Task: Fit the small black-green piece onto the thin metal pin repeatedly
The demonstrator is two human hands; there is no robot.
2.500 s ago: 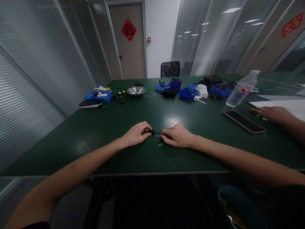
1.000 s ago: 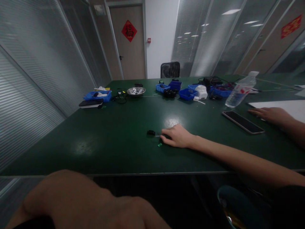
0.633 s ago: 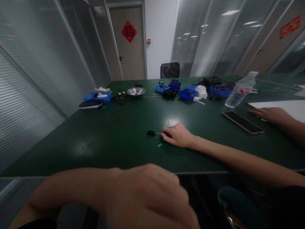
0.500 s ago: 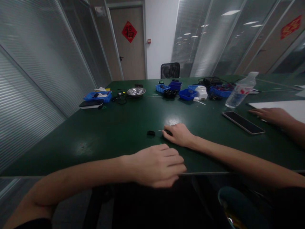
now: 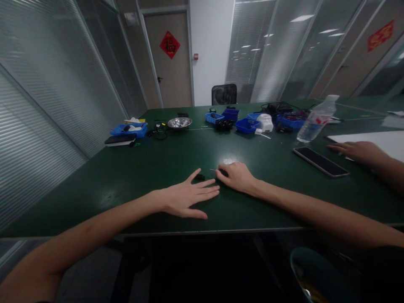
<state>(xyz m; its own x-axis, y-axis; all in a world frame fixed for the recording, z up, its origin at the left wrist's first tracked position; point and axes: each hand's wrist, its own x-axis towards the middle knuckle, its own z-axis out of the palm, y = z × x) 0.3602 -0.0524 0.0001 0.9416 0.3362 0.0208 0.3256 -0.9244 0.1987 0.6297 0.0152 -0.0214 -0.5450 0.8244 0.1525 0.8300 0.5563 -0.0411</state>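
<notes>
My left hand (image 5: pixel 186 197) lies flat on the dark green table (image 5: pixel 132 168), palm down, fingers stretched out and spread, holding nothing. Its fingertips reach close to a small black part (image 5: pixel 199 177) lying on the table. Just to the right, my right hand (image 5: pixel 236 176) rests curled on the table, fingers pinched on another small black piece (image 5: pixel 223 172) with a thin pin sticking out to the left. The small green piece seen before is hidden under my left hand.
Another person's hand (image 5: pixel 356 150) rests at the right beside a black phone (image 5: pixel 320 161), a water bottle (image 5: pixel 314 118) and white paper (image 5: pixel 372 138). Blue bins (image 5: pixel 246 124), a metal bowl (image 5: pixel 179 122), cables and a blue tray (image 5: pixel 128 129) line the far side. A black chair (image 5: pixel 224 93) stands beyond.
My left hand left the black part, drew back close to the camera, then came forward again and spread flat on the table. My right hand stayed put, shifting slightly.
</notes>
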